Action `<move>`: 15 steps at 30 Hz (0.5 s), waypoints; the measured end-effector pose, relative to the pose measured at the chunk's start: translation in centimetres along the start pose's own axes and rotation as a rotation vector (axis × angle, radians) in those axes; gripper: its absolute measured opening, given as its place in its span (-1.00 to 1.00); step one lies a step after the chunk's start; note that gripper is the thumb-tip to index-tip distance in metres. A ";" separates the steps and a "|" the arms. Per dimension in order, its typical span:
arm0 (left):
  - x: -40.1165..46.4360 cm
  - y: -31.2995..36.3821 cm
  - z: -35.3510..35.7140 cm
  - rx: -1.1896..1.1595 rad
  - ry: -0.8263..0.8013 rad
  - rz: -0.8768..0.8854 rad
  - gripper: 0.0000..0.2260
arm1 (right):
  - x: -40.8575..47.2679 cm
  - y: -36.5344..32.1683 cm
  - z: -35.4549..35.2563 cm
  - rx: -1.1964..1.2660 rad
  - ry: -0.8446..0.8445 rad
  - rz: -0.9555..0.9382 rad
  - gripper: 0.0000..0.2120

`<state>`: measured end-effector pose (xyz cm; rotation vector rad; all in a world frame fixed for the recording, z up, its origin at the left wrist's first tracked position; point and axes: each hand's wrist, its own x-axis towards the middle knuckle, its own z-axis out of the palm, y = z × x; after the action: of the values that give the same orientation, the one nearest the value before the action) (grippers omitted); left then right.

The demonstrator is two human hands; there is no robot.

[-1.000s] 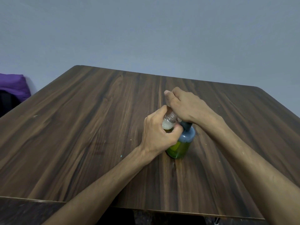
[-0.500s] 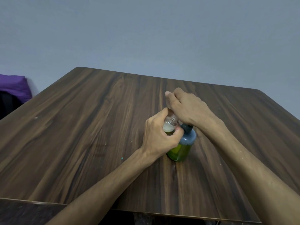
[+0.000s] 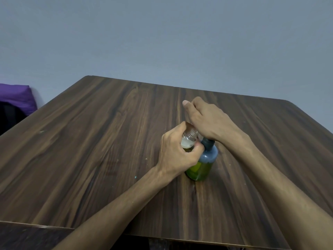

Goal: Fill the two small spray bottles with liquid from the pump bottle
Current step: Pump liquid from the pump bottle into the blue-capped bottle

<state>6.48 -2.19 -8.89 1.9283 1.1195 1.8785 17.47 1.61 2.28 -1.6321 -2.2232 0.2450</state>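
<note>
Hardly anything has shifted since a second ago: both hands stay locked over the two bottles at mid-table, the right one perhaps a touch higher on the pump.

The pump bottle point(image 3: 202, 164) stands upright on the wooden table point(image 3: 86, 150), a little right of centre. Its lower part holds green liquid, and above that the body looks blue-grey up to a dark collar at the neck. The pump head itself is hidden under the right hand point(image 3: 210, 121), whose fingers curl down over the top of it, thumb lying along the near side.

The left hand point(image 3: 177, 154) grips a small spray bottle point(image 3: 189, 138), fingers and thumb wrapped round its body, holding it tilted with its threaded, capless neck up against the right hand. Pale, whitish liquid or foam sits just below the neck, with a yellow-green tint lower down; how full it is I cannot tell, the fingers cover it. It touches the pump bottle's shoulder, or very nearly.

Off the table's left edge lies something purple point(image 3: 16, 96), over a dark shape. A plain grey wall point(image 3: 162, 37) is behind.
</note>
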 end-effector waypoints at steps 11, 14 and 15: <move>0.1 -0.2 0.2 0.013 0.012 -0.009 -0.80 | 0.0 0.1 0.5 -0.043 -0.037 0.001 -0.55; 0.0 -0.1 0.0 0.011 0.001 0.013 -0.81 | 0.1 0.0 -0.2 0.002 0.023 -0.009 -0.55; 0.0 -0.1 0.0 0.015 0.002 0.015 -0.81 | 0.2 0.0 -0.3 0.006 0.031 -0.008 -0.55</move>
<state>6.44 -2.18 -8.93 1.9477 1.1260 1.8858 17.54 1.76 2.55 -1.6130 -2.2033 0.2220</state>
